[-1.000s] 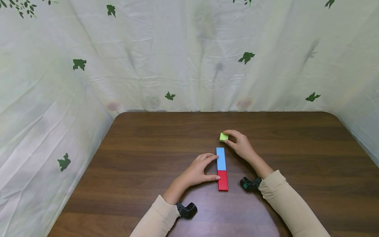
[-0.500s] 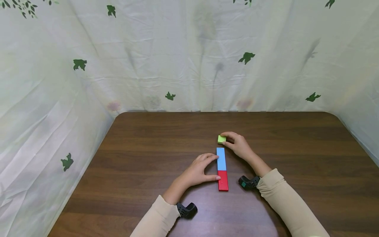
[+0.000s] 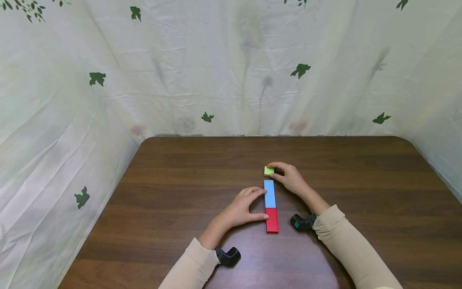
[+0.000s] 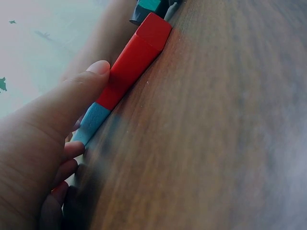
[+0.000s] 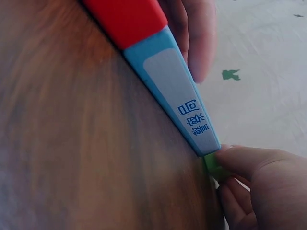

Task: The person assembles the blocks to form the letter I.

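We are pinching the green cube point(image 3: 268, 171) in our right hand point(image 3: 290, 178), just above the blue bar point(image 3: 269, 193) at frame centre. Our left hand point(image 3: 241, 208) is lying with straight fingers against the blue and red bars point(image 3: 272, 220). We judge that keeping the cube square to the blue end matters. The right wrist view is showing printed characters on the blue bar's point(image 5: 182, 105) side, unseen from the head.
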Demonstrator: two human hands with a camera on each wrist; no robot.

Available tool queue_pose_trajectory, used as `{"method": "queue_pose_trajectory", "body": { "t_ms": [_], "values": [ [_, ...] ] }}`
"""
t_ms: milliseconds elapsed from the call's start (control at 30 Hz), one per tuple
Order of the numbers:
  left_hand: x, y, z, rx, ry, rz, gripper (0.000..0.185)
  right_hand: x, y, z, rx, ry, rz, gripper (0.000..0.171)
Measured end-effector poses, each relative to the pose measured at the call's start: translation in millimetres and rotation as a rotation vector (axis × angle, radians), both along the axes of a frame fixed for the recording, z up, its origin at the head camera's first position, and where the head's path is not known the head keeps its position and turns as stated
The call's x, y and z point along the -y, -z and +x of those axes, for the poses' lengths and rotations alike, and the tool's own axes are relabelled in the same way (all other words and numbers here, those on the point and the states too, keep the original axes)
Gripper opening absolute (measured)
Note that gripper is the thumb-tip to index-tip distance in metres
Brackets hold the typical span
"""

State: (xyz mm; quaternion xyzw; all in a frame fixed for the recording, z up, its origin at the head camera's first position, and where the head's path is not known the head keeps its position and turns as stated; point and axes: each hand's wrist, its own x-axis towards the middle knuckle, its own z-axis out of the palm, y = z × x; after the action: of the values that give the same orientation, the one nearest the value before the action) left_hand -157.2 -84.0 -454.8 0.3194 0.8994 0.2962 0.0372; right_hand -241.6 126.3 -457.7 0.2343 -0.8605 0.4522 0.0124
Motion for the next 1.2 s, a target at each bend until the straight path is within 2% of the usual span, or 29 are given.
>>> {"method": "queue_pose_trajectory", "body": {
  "t_ms": [900,1033,1200],
  "values": [
    [0.0,-0.8,0.2,0.001,0.008,0.004,0.071,1.5,-0.3,-0.3,0.007,-0.010,0.015,0.031],
    [0.1,-1.4,0.4,0.011,0.004,0.015,0.070,1.5,-1.8,-0.1,0.013,-0.010,-0.018,0.032],
    [1.1,-2.6,-0.3,0.061,-0.018,0.052,0.068,0.7,-5.0,0.3,0.028,0.020,-0.077,0.036]
  ]
}}
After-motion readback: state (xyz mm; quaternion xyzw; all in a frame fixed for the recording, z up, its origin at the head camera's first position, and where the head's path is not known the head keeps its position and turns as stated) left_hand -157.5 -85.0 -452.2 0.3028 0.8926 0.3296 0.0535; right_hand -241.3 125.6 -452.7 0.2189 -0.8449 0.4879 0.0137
